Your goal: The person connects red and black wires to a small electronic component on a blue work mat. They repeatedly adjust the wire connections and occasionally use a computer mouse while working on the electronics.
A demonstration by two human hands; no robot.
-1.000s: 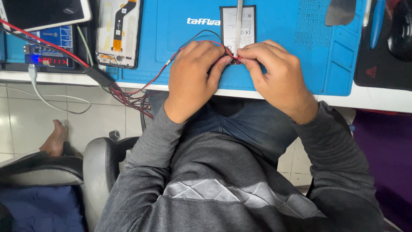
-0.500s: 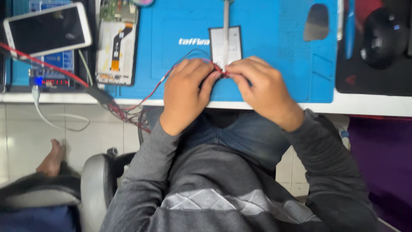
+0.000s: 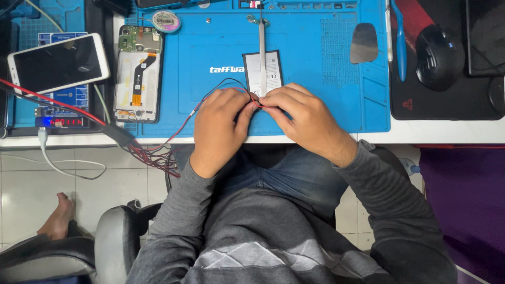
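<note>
**Two hands, one bundle of thin wires**

Both hands pinched together at the front edge of the blue work mat [image 3: 326,121]. Left hand [image 3: 218,129] with a narrow grip, thumb and fingers closed on the red and black wires [image 3: 210,97]. Right hand [image 3: 305,118] same deal, fingertips squeezed on the red wire end right where the two hands meet. Wires looping up over the mat, then trailing left off the surface edge into a messy bunch hanging below.

Count of stuff around:
- One flat phone battery [image 3: 271,71] just above the knuckles, nearly touching them.
- One metal tweezers [image 3: 262,47] lying across that battery, upright on the mat.
- One opened phone body [image 3: 138,73] with its circuit board showing, left side of the mat.
- One white smartphone [image 3: 58,63], screen dark, further left.
- One black mouse [image 3: 436,58] on a dark pad, far right.
- One blue-handled tool [image 3: 400,42] beside it.
- One metal pry piece [image 3: 364,43].
</note>
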